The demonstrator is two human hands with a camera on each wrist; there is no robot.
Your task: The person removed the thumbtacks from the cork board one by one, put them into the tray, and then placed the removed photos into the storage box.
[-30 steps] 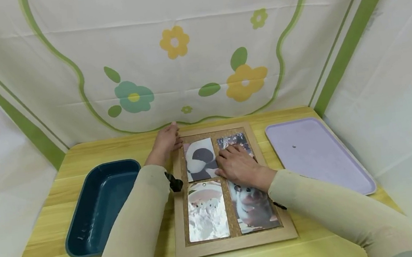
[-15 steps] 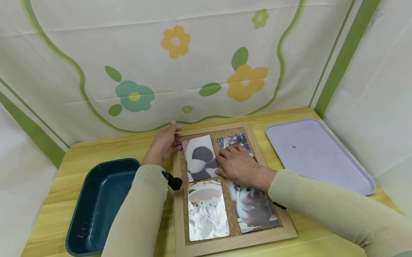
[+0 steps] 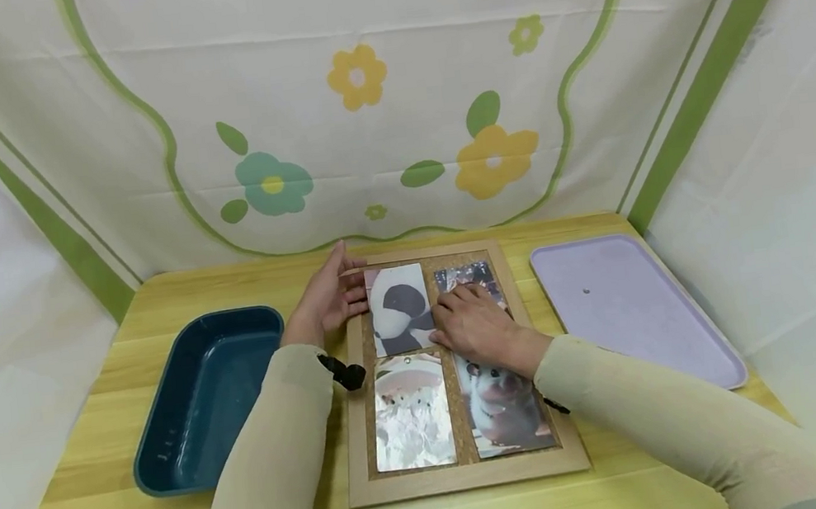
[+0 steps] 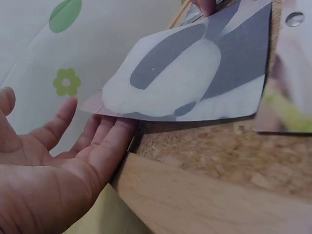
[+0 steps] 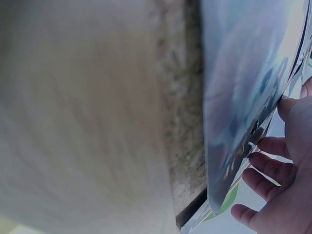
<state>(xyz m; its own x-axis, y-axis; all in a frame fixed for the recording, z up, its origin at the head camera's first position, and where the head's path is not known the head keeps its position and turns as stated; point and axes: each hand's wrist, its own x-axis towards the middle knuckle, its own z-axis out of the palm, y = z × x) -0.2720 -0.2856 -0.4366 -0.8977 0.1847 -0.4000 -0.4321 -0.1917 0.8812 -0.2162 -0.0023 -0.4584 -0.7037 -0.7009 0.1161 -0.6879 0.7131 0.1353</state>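
A wood-framed cork board (image 3: 469, 478) lies on the table and bears several animal photos. My left hand (image 3: 323, 301) is at the board's upper left, palm turned inward. Its fairly straight fingertips touch the raised left corner of the panda-like photo (image 4: 170, 73) from below in the left wrist view. My right hand (image 3: 479, 326) rests over the upper right photo (image 3: 466, 276), partly covering it, its thumb side by the panda photo's right edge. Below lie a shiny photo (image 3: 413, 424) with a round pin (image 3: 408, 361) at its top, and a hamster-like photo (image 3: 506, 410).
A dark blue tray (image 3: 142, 465) stands left of the board, partly behind the left forearm. On the right lies a flat lilac tray (image 3: 622, 306). A flowered curtain (image 3: 367, 151) rises behind the yellow wooden table (image 3: 82, 488).
My left hand has shifted slightly toward the person along the board's left edge, its fingers spreading beside the panda photo. That photo has moved up a little. The right hand stays in place.
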